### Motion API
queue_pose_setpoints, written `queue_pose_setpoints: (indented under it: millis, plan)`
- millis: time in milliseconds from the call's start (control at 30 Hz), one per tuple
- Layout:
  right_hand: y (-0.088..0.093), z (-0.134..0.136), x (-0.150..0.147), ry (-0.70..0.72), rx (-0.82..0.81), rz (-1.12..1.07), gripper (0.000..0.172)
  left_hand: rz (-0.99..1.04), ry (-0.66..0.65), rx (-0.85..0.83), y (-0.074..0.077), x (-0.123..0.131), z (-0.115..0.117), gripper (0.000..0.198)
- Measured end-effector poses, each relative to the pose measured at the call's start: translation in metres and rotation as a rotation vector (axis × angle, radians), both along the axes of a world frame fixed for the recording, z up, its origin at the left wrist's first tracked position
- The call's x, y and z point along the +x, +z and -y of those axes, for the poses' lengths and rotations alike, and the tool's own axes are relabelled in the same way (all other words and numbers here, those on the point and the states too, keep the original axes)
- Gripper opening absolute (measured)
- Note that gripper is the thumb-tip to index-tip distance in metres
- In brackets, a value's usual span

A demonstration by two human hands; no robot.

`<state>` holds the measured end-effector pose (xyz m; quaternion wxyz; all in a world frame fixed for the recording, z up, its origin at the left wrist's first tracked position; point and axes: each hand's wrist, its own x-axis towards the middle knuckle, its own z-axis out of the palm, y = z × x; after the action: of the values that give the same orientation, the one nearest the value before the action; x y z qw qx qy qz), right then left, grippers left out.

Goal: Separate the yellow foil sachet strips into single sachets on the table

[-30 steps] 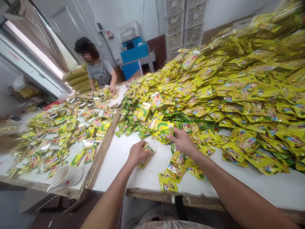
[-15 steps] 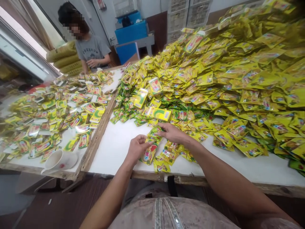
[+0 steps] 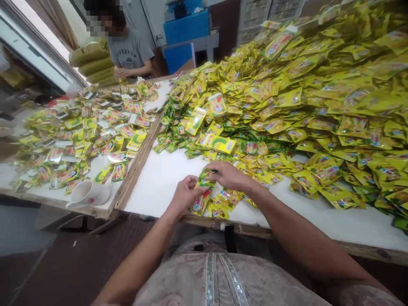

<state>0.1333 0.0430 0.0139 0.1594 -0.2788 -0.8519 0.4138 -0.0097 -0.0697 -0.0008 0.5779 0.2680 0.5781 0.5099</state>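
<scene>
Near the front edge of the white table, a strip of shiny green and yellow sachets is held between my hands. My left hand grips its left side, thumb lying across the front. At its upper end, the bent fingers of my right hand close on the green part. Their fingertips are partly hidden. Several loose yellow sachets lie on the table just right of the strip. Beyond my hands rest yellow cartons with a green curved print, one nearest carton lying on green sachets.
A large heap of yellow sachets fills the right and back. A wooden strip divides the table; left of it are many small packs and a white cup near the edge. Across the table stands a person in a grey shirt.
My right hand has curled closer over the top of the strip, and the two hands are nearer together. The view has shifted slightly. The other person's hands have come together lower down.
</scene>
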Motion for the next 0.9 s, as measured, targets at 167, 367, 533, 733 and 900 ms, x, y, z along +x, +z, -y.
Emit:
queue_pose_setpoints:
  millis: [167, 367, 533, 733, 900]
  plan:
    - [-0.009, 0.012, -0.012, -0.152, -0.002, -0.140, 0.012, 0.025, -0.169, -0.068, 0.005, -0.004, 0.006, 0.044]
    - [-0.013, 0.023, -0.015, -0.105, 0.106, -0.188, 0.006, -0.013, -0.079, -0.039, -0.008, -0.006, 0.008, 0.037]
    - [-0.005, 0.024, -0.012, -0.125, 0.050, -0.184, 0.016, -0.072, -0.101, -0.016, -0.011, -0.008, 0.010, 0.033]
    - [0.001, 0.027, -0.016, -0.011, 0.112, -0.034, 0.009, -0.120, -0.119, -0.002, -0.013, -0.009, 0.012, 0.033]
    - [0.006, 0.035, -0.020, 0.129, 0.155, 0.010, 0.008, -0.243, -0.142, 0.086, -0.011, -0.009, 0.012, 0.026]
